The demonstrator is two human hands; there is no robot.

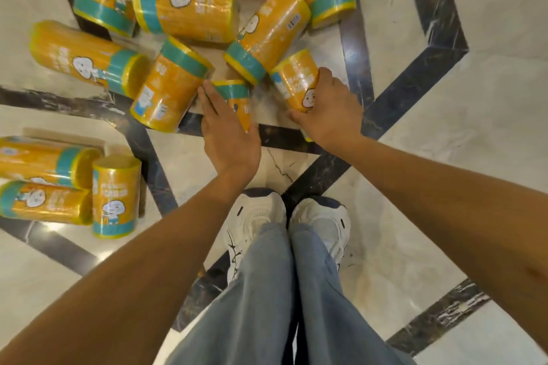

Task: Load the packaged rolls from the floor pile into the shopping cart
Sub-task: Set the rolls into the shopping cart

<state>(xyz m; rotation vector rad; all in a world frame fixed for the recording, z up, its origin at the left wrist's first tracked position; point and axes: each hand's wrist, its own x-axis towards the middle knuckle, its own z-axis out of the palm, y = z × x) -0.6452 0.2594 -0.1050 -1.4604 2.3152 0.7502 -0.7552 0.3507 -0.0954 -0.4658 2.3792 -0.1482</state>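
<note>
Several orange packaged rolls with teal bands and a cartoon figure lie scattered on the marble floor ahead of me. My right hand [329, 111] wraps around one upright roll [296, 80], thumb on its near side. My left hand [228, 130] lies flat against the left side of a smaller-looking roll [235, 95] standing between both hands, fingers straight. A larger roll [170, 87] leans just left of my left fingers. The shopping cart is not in view.
Three more rolls [115, 195] sit in a group at the left near my feet. Further rolls [186, 7] crowd the top of the frame. My white shoes [258, 216] and jeans stand on the cream floor with dark inlay strips [415, 74].
</note>
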